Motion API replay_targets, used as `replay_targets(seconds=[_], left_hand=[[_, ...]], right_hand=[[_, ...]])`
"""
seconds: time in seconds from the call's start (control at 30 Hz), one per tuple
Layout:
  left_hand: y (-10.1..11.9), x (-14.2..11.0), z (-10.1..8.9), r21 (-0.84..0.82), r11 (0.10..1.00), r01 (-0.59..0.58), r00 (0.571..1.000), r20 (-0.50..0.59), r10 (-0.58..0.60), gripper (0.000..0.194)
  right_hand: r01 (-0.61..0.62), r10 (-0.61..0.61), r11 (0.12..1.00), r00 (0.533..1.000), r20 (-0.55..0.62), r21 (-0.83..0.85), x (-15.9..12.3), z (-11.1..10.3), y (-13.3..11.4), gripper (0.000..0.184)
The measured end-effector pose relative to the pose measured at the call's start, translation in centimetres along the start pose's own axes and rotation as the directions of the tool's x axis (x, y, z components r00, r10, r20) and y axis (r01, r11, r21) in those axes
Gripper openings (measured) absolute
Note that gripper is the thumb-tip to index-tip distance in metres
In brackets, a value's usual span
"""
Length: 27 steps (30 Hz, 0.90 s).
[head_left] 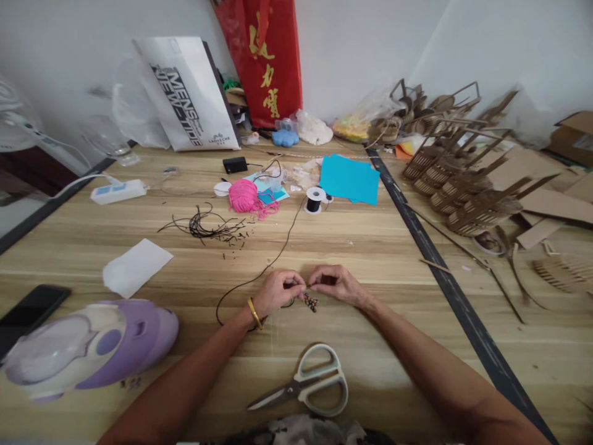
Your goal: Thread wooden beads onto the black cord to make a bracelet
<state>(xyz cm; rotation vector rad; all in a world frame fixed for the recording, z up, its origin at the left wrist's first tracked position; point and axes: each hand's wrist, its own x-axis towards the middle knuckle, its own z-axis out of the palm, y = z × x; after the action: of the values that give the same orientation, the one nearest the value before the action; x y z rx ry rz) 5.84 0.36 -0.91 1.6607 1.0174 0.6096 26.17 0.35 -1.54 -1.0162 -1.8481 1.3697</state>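
Both hands meet over the middle of the table, their fingertips nearly touching. My left hand pinches a thin black cord that loops out to the left and runs up to a white spool wound with black. Opposite it, my right hand is closed in a pinch on the cord's other part, though the fingers hide most of it. A small cluster of dark and orange beads hangs just below the fingertips. White-handled scissors lie on the table nearer to me.
Pink yarn, cut black cords and blue sheets lie further back. A purple and white device, a phone and white paper are on the left. Small woven baskets stand at right, beyond a dark strip.
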Motion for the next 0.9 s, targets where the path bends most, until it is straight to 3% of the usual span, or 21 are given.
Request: replay_targets(seconds=[0.9], left_hand=[[-0.04,0.05,0.09,-0.025,1.000,-0.006,1.000,0.007,0.006,0.011]], right_hand=[[-0.012,0.012,1.000,1.000,0.004,-0.004,-0.01,0.11,0.07,0.032]])
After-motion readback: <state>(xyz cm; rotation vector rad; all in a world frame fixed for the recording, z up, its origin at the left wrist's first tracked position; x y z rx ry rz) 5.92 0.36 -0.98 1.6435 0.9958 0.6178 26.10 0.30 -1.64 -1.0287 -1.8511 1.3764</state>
